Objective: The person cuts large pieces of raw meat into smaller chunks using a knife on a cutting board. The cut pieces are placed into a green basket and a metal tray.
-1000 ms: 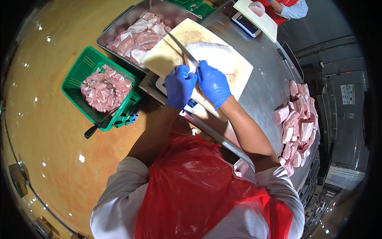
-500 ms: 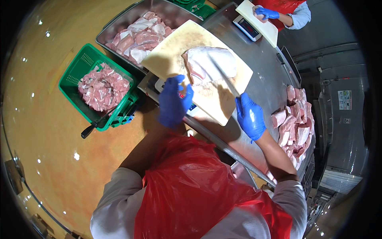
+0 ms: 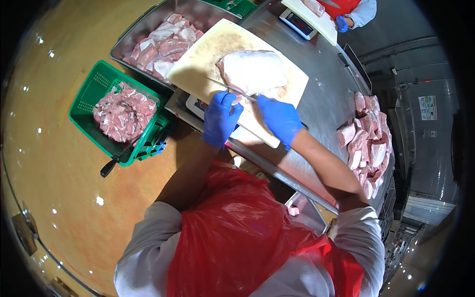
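A large pale slab of raw meat (image 3: 255, 72) with a white fatty top lies on a cream cutting board (image 3: 198, 64). My right hand (image 3: 281, 120), in a blue glove, is closed round the handle of a knife (image 3: 231, 88). Its blade points left along the slab's near edge, just past the left fingertips. My left hand (image 3: 220, 120), also gloved in blue, is closed at the board's near edge, with a small pink piece of meat (image 3: 237, 100) at its fingers. Part of that piece is hidden by the fingers.
Left of the board stand a metal tub (image 3: 133, 37) of meat cuts and a green basket (image 3: 79, 106) of trimmings. A black-handled tool (image 3: 110, 166) leans on the basket. Meat pieces (image 3: 368, 141) are heaped at right. A co-worker's gloved hand (image 3: 341, 24) is beside another board (image 3: 321, 22).
My right hand has moved left with the knife, bringing the blade from over the slab to its near side beside my left hand. My left fingers have closed. The co-worker's hand has shifted.
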Demonstrator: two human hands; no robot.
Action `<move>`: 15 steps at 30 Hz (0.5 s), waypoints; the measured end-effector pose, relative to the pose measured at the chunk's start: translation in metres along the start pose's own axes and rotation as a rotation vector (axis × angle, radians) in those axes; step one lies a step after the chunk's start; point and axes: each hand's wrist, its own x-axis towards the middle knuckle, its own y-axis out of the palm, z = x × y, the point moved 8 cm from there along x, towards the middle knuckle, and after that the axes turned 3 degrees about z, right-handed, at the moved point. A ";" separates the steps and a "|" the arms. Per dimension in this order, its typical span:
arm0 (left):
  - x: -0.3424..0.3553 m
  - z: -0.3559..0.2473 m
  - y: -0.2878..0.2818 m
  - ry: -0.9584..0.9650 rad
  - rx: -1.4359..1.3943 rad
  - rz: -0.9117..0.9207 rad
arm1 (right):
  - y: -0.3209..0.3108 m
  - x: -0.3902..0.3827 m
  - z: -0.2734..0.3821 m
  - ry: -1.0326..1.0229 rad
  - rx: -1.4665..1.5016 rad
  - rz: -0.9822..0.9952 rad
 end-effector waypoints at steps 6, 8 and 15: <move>-0.003 0.026 -0.087 -0.126 0.313 -0.253 | 0.015 -0.097 -0.126 -0.023 -0.227 0.100; -0.014 0.065 -0.151 -0.076 0.258 -0.487 | 0.006 -0.121 -0.139 0.093 -0.103 -0.005; 0.060 0.039 -0.147 0.128 0.700 -0.226 | 0.011 -0.068 -0.163 0.285 0.708 -0.420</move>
